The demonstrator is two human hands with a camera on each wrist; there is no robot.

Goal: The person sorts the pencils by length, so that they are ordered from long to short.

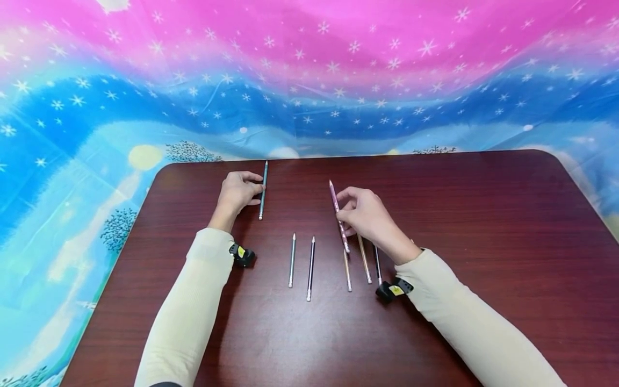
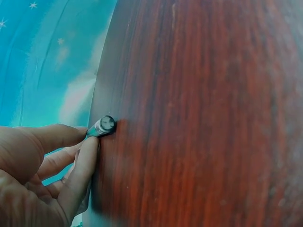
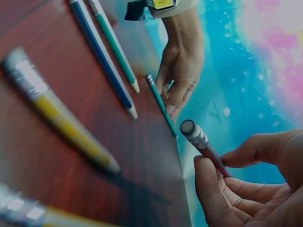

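Near the table's back edge, my left hand (image 1: 236,192) pinches a green pencil (image 1: 261,208) between thumb and fingers; its eraser end (image 2: 107,124) faces the left wrist camera. To the right, my right hand (image 1: 366,213) pinches a pink pencil (image 1: 343,232) with its tip pointing away from me. The right wrist view shows that pencil's eraser end (image 3: 195,134) above the fingertips. Between the arms lie another green pencil (image 1: 292,260) and a dark blue pencil (image 1: 311,269). Two yellow pencils (image 1: 365,260) lie below the right hand, which partly covers one.
A dark pencil (image 1: 378,263) lies beside the right wrist, partly hidden by it. The reddish-brown wooden table (image 1: 483,231) has a rounded back corner on each side. A pink and blue snowflake cloth (image 1: 309,80) hangs behind it. Each wrist wears a small black camera (image 1: 243,255).
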